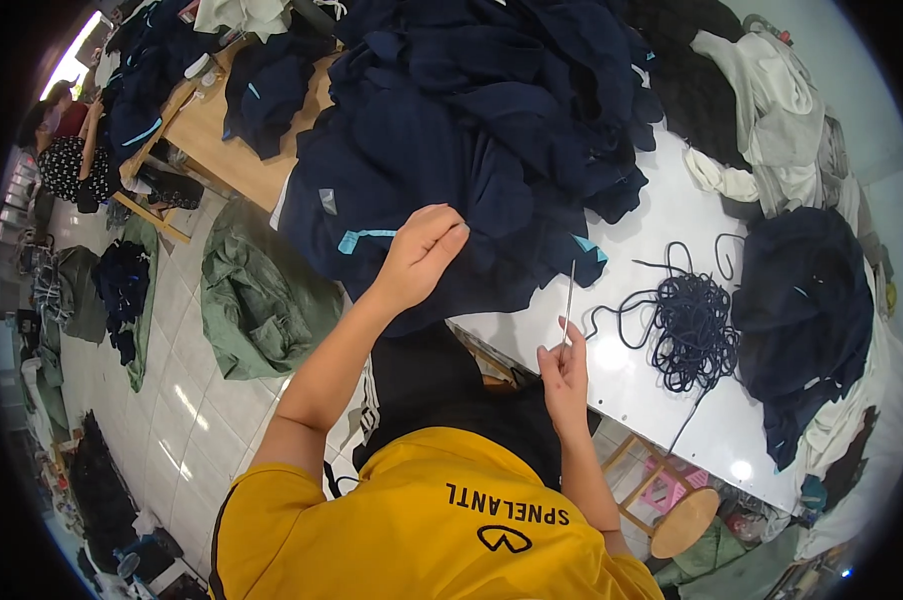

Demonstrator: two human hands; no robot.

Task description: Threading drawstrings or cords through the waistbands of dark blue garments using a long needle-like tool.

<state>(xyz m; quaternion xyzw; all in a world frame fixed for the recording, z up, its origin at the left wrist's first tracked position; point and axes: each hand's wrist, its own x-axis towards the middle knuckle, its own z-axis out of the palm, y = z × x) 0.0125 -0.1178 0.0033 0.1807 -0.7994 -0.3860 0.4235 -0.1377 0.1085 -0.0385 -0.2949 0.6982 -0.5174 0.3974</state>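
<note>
A large heap of navy fabric garments (492,160) covers the table in front of me. Over its near edge is my left hand (424,258), its fingers closed together; what they hold, if anything, is hidden. From beside that hand a light blue strip (367,237) runs left across the cloth. My right hand (566,385), at the table's near edge, pinches a thin metal rod (571,300) that points up and away from me. Close to the rod's tip, a light blue tab (590,248) shows on a corner of the navy fabric.
A tangled pile of navy cord (694,330) lies on the white table (632,395), right of my right hand. Farther right is another navy bundle (807,310). A green sack (262,290) rests on the tiled floor at left, and a round wooden stool (684,522) stands below the table.
</note>
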